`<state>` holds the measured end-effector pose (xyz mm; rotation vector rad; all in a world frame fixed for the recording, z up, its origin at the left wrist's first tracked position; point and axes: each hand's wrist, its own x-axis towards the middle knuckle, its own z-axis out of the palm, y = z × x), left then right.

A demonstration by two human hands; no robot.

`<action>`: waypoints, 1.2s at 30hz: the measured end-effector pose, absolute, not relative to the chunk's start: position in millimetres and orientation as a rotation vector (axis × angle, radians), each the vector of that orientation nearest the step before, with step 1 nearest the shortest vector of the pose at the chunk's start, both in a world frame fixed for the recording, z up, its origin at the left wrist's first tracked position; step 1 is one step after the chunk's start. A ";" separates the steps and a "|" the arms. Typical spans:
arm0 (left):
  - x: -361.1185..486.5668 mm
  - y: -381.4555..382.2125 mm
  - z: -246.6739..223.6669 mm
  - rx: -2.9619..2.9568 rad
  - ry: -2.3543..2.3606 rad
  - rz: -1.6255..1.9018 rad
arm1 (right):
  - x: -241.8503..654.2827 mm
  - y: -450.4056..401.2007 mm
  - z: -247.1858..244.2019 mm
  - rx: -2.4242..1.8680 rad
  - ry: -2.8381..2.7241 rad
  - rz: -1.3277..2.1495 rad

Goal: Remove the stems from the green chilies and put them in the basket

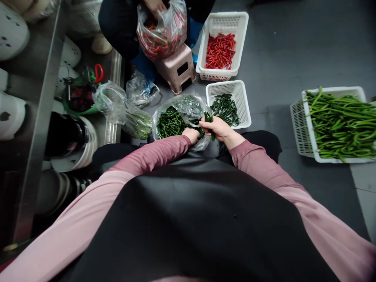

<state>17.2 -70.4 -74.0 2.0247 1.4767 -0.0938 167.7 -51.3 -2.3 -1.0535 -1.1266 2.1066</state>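
Note:
A clear plastic bag (189,102) full of dark green chili peppers (170,124) stands open between my knees. My left hand (191,135) is closed at the bag's near right side, over the peppers; what its fingers hold is hidden. Just to its right, my right hand (219,127) is wrapped round several green chili peppers, whose ends poke out above and below the fingers. Directly beyond my right hand sits a small white basket (245,102) with more green chili peppers (225,109) in it.
Farther off, a white basket (242,39) holds red chilies (221,51). Another person's hand (155,6) reaches into a bag of red chilies (161,39) on a pink stool (176,66). A basket of long green beans (343,125) stands at right; a metal shelf (44,90) lines the left.

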 end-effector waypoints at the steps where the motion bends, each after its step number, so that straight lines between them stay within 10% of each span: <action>1: 11.7 -69.8 -68.5 2.012 1.485 -0.118 | 167.6 -50.8 -3.0 -1.073 -1.138 2.088; 28: -11.0 -102.3 2.3 1.721 1.823 0.579 | 135.1 -68.3 -13.2 -1.300 -1.196 1.706; 36: -27.4 -118.0 17.2 1.943 1.793 0.868 | 143.7 -62.8 -1.8 -1.184 -0.886 2.231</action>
